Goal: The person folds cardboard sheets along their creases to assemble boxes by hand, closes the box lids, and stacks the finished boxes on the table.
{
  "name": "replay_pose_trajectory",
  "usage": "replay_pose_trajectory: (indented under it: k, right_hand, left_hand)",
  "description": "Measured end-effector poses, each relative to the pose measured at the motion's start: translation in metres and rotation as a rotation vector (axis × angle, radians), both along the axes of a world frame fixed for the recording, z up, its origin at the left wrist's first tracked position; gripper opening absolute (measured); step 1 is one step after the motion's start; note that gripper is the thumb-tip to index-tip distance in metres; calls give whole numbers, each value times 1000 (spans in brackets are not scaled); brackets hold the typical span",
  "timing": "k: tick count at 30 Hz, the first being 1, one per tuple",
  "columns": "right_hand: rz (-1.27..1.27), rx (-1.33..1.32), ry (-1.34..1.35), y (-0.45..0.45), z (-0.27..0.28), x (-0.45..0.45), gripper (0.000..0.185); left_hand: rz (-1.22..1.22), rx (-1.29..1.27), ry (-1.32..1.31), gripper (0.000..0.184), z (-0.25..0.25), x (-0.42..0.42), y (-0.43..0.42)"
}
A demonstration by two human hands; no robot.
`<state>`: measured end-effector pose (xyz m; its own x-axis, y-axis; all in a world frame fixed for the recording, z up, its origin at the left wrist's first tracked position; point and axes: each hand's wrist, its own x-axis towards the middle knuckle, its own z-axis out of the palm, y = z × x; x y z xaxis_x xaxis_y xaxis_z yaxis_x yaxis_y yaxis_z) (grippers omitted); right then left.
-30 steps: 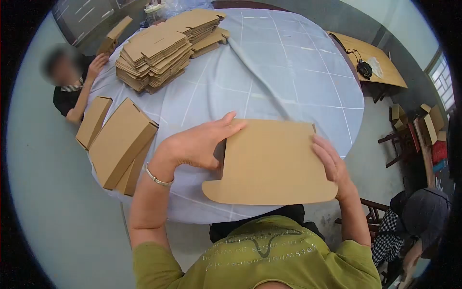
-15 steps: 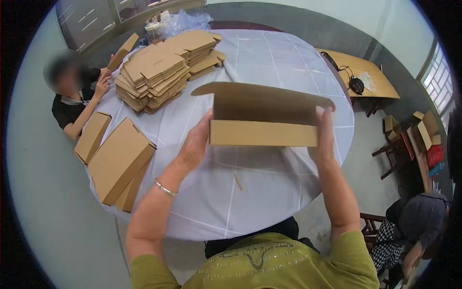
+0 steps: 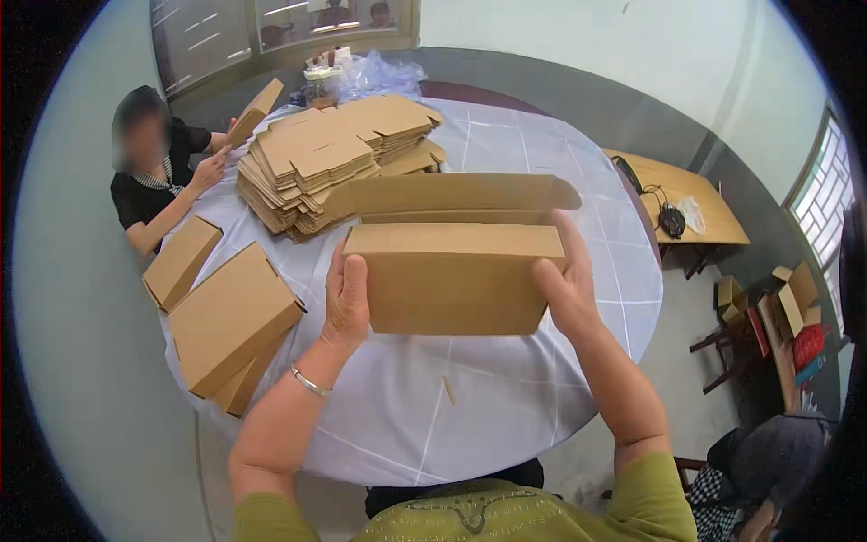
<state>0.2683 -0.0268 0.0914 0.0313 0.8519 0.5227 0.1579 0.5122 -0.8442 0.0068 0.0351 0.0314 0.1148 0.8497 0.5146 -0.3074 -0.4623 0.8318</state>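
Observation:
A brown cardboard box [image 3: 456, 291] is held up above the white-covered table, its broad side towards me. Along its far edge, the lid flap [image 3: 470, 192] stands up with rounded ends. My left hand [image 3: 348, 298] grips the left end, thumb on the near side. At the right end, my right hand [image 3: 571, 275] is closed on the box with its thumb on the near face. The fingers behind the box are partly hidden. A small tan strip [image 3: 449, 390] lies on the cloth below the box.
Flat cardboard boxes [image 3: 316, 149] are stacked at the back left. Several folded boxes [image 3: 237, 312] lie at the left edge. A co-worker [image 3: 149, 181] there holds cardboard [image 3: 256, 113]. Another person [image 3: 768, 461] is at lower right. A wooden table [image 3: 695, 203] stands behind.
The box has tipped, so its broad side now faces me, and it sits slightly further left. My head view has shifted. Both hands still hold the box ends.

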Motion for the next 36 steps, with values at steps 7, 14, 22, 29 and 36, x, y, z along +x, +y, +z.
replay_pose_trajectory:
  k: [7, 14, 22, 29, 36]
  right_hand:
    - [144, -96, 220, 26, 8, -13, 35]
    - [8, -95, 307, 42, -26, -9, 43]
    - [60, -103, 284, 50, -50, 6, 46]
    - [51, -155, 306, 51, -60, 5, 41]
    - [41, -168, 270, 52, -66, 11, 43]
  left_hand:
    - [68, 13, -77, 54, 4, -11, 12]
    - [296, -115, 131, 30, -8, -4, 21]
    - [97, -182, 98, 45, -5, 3, 17]
    - [61, -221, 88, 49, -11, 4, 21]
    - [49, -263, 159, 46, -3, 2, 18]
